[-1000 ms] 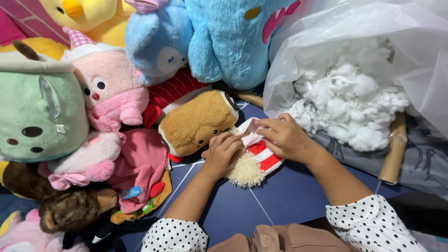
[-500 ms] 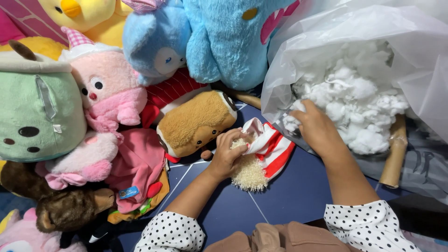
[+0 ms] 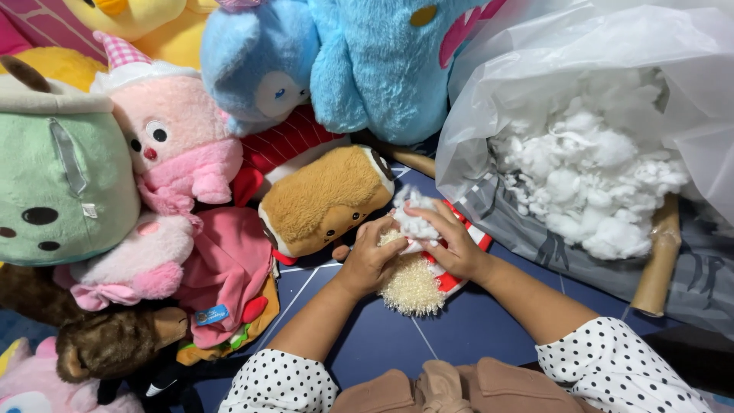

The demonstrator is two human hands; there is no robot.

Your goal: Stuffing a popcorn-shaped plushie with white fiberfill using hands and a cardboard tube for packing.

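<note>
Nearest the camera, two forearms in white sleeves with black dots (image 3: 612,367) reach forward over a dark blue floor mat with thin pale lines (image 3: 397,344), and both hands meet on a small unstuffed toy skin of red-and-white striped cloth with a cream fuzzy patch (image 3: 417,283). The left hand (image 3: 371,256) curls round the toy's left side, fingers bent and closed on the fabric, seemingly to hold its opening steady. The right hand (image 3: 455,245) has its fingertips pinched together on a tuft of white fibre stuffing (image 3: 413,218), pressing it down onto the top of the skin. The toy lies on the mat just in front of the person, in the middle of the scene. Touching it on the left is a tan loaf-shaped plush with a brown face (image 3: 321,200). Further left, a heap of soft toys is pushed aside: a green rounded plush (image 3: 61,183), a pink plush with a checked hat (image 3: 176,141) and a brown furry one (image 3: 107,344). To the right, within easy reach, a clear plastic bag (image 3: 581,46) lies open, heaped with loose white stuffing (image 3: 589,176). Farthest back lean big blue plush animals (image 3: 367,61).
</note>
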